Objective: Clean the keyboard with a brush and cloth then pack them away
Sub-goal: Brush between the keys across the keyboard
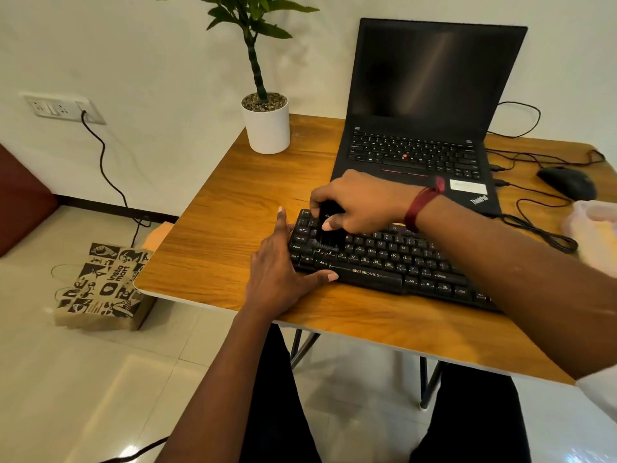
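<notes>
Here: right hand (362,200) grips brush (330,232) on ZEBRONICS keyboard (384,260); left hand (280,274) flat, fingers straight, against its edge; ThinkPad laptop (424,91) behind.

A wood-grain bench (227,235) carries a black Zebronics keyboard (384,262), an open ThinkPad laptop (417,152) behind it, a white-potted plant (267,128) far left, and a mouse (567,182), cables (547,235) and pale cloth (594,228) at right.

The right hand (359,203) reaches in from the right, palm down, its fingers (315,199) curled round a brush (330,238). The left hand (280,272) lies flat, fingers straight, thumb spread wide, forearm stretched forward.
</notes>
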